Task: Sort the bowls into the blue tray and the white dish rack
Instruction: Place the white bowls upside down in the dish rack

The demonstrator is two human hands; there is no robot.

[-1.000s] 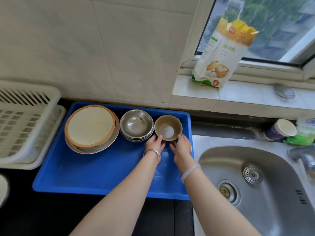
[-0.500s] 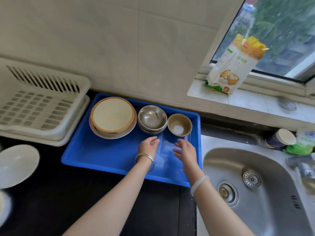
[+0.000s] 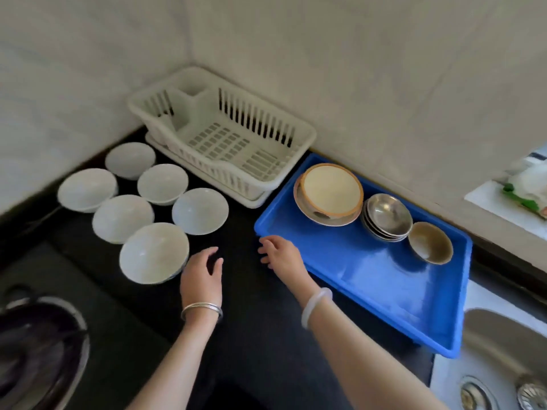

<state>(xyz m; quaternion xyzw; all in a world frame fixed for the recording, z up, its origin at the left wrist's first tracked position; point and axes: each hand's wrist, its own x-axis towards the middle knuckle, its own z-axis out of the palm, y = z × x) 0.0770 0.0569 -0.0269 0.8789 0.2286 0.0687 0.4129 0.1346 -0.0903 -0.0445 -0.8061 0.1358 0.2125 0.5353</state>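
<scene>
Several white bowls sit on the black counter at left; the nearest white bowl (image 3: 154, 252) lies just left of my left hand (image 3: 202, 275). My left hand hovers over the counter, fingers apart, holding nothing. My right hand (image 3: 281, 254) is open too, at the near left corner of the blue tray (image 3: 384, 291). In the tray stand a cream and brown bowl stack (image 3: 330, 193), a steel bowl stack (image 3: 387, 216) and a small brown bowl (image 3: 430, 242). The white dish rack (image 3: 225, 140) holds nothing and stands behind, against the wall.
A steel sink (image 3: 503, 350) lies at the right, past the tray. A dark pot or wok (image 3: 38, 350) sits at the lower left on the stove. A packet (image 3: 527, 190) rests on the windowsill at far right.
The view has swung left, bringing the white bowls into sight. Both hands have left the small brown bowl and the tray and moved left over the black counter.
</scene>
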